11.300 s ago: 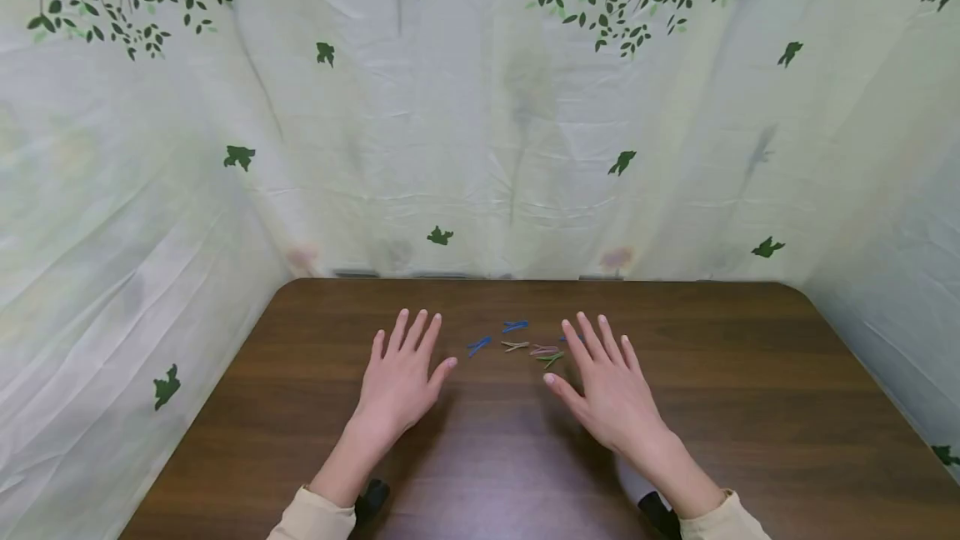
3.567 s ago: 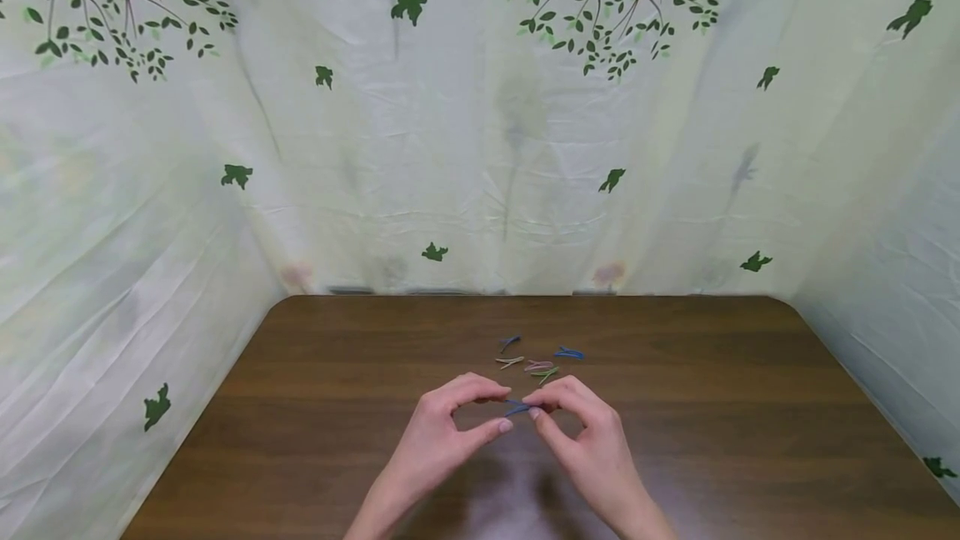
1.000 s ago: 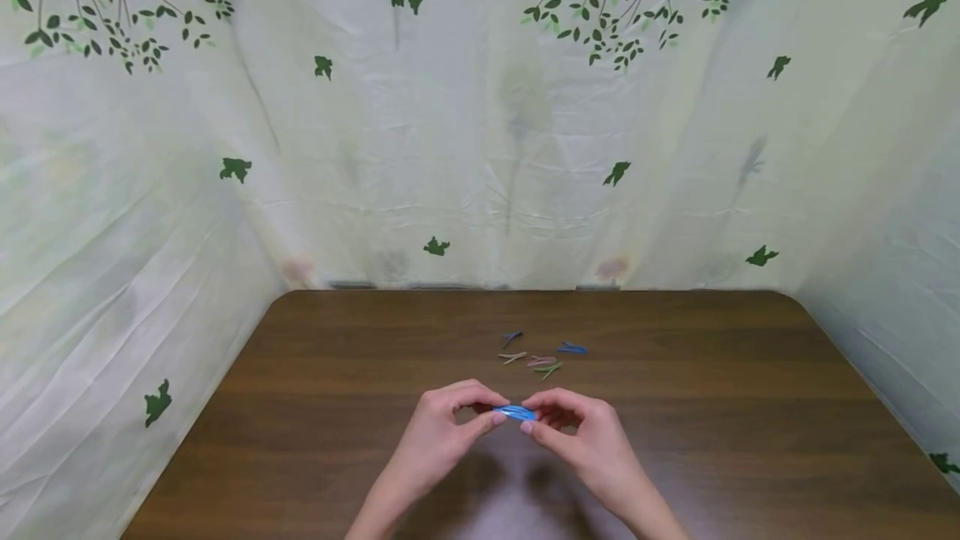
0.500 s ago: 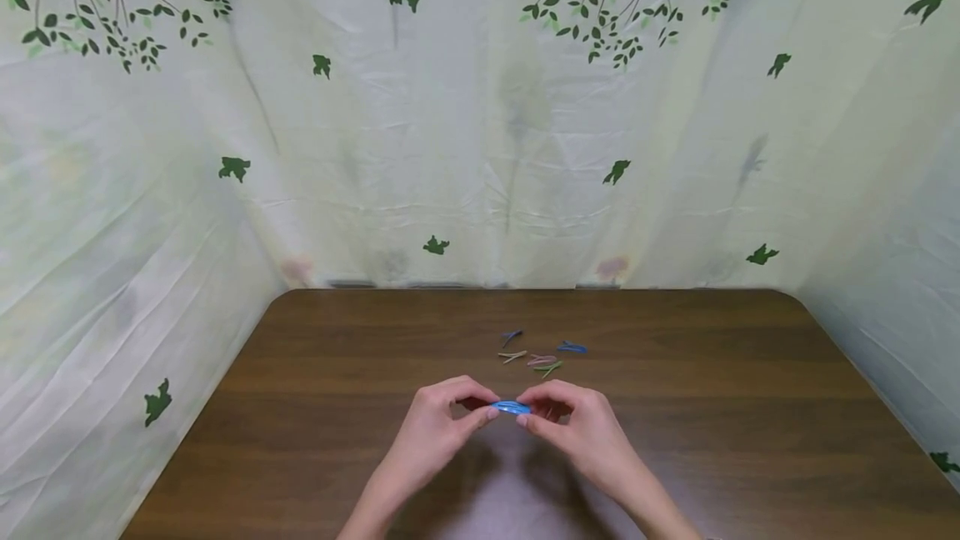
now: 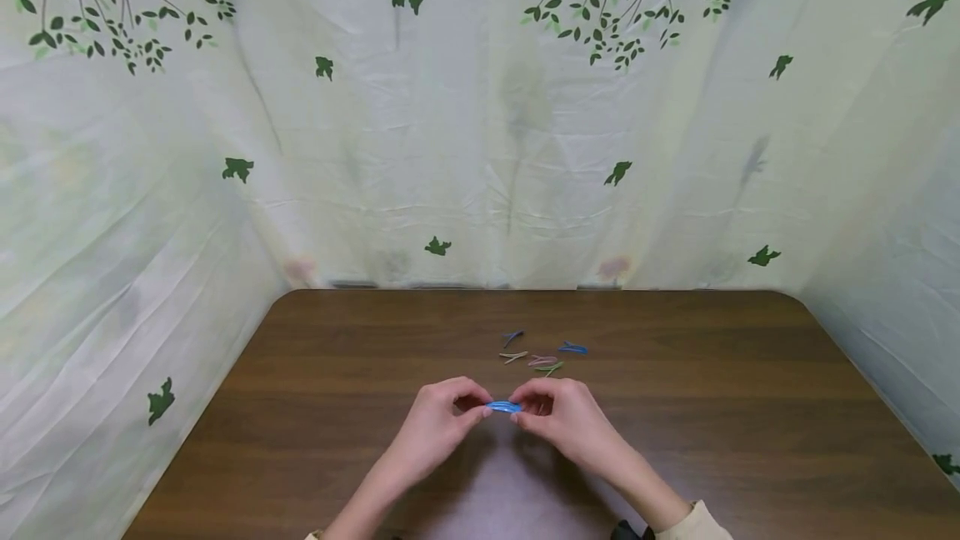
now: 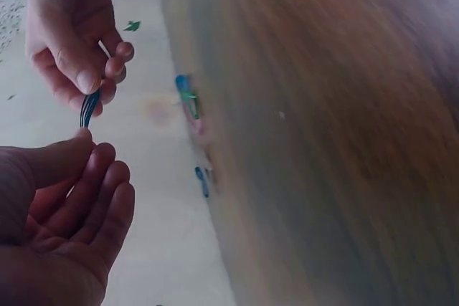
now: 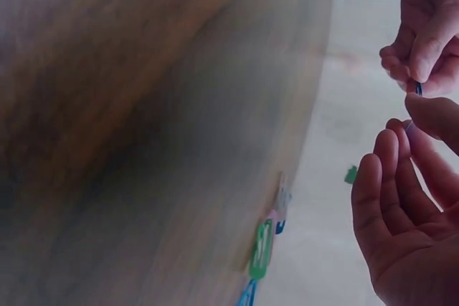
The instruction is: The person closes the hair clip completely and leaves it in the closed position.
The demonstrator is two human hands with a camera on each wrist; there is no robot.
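1. I see a dark brown wooden table [image 5: 315, 407] with rounded far corners, its grain running left to right.
2. A pale cloth backdrop [image 5: 480, 148] printed with green leaves and branches closes in the table at the back and on both sides.
3. Toward the far middle of the table lies a small scatter of hair clips [image 5: 543, 350]: a dark blue one, a beige one, a pink and a green one touching, and a light blue one to the right.
4. My left hand [image 5: 442, 432] and right hand [image 5: 566, 427] meet just above the table, nearer to me than the scatter.
5. Between them is a blue hair clip [image 5: 503, 407], lying roughly level, left to right.
6. My left hand pinches the clip's left end between thumb and forefinger; the other fingers are curled under.
7. My right hand pinches the right end the same way, fingers bent inward.
8. The left wrist view shows the blue clip [image 6: 89, 107] edge-on, spanning the gap between the two hands' fingertips.
9. The blue clip is off the table, well apart from the scatter.
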